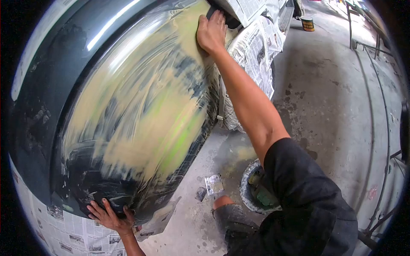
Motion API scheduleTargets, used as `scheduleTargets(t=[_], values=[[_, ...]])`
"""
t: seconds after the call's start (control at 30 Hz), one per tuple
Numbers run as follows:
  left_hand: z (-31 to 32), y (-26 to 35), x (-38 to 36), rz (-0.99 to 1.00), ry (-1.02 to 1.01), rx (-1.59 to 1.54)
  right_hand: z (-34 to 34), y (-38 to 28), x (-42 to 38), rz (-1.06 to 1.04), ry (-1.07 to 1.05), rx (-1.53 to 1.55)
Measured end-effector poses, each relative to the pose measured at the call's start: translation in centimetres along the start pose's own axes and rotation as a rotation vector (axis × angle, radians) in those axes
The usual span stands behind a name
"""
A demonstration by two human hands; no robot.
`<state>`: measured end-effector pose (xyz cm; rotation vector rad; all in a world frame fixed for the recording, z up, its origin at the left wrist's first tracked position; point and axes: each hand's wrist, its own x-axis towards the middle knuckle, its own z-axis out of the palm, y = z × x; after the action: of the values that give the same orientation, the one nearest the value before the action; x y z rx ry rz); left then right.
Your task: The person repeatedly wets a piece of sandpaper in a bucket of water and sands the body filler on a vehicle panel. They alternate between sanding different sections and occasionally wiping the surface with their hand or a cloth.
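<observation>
A dark car body panel (113, 181), smeared with streaky beige filler (136, 155) and a few lime-green patches, fills the left of the head view. At its upper end my right hand (212, 33) presses on a flat black block (232, 20), probably a sanding block, with the fingers over it; newspaper partly hides the block. My left hand (112, 216) rests on the panel's dark lower edge, fingers spread, holding nothing.
Newspaper sheets (252, 57) cover the car beside the panel. On the concrete floor (316, 106) are a round tub (245, 192), a small stained sheet (214, 184) and a dark lump (200, 193). A can (307, 24) stands farther back; metal frames (350, 25) line the right.
</observation>
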<state>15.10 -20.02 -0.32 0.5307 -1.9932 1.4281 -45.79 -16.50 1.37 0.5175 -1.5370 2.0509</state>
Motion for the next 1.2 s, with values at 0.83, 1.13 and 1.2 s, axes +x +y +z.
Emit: scheduleTargets(t=[0.83,1.13,1.2], values=[[0.3,-0.3,-0.4,-0.023,-0.009,-0.019,0.7,-1.3,2.9,-0.242,-0.040,-0.056],[0.4,-0.3,-0.8,-0.028,-0.005,-0.012,0.2,-1.1,2.5,-0.427,-0.039,-0.004],[0.4,-0.2,-0.4,-0.030,0.014,-0.044,-0.9,-2.2,4.3,-0.019,-0.199,-0.012]])
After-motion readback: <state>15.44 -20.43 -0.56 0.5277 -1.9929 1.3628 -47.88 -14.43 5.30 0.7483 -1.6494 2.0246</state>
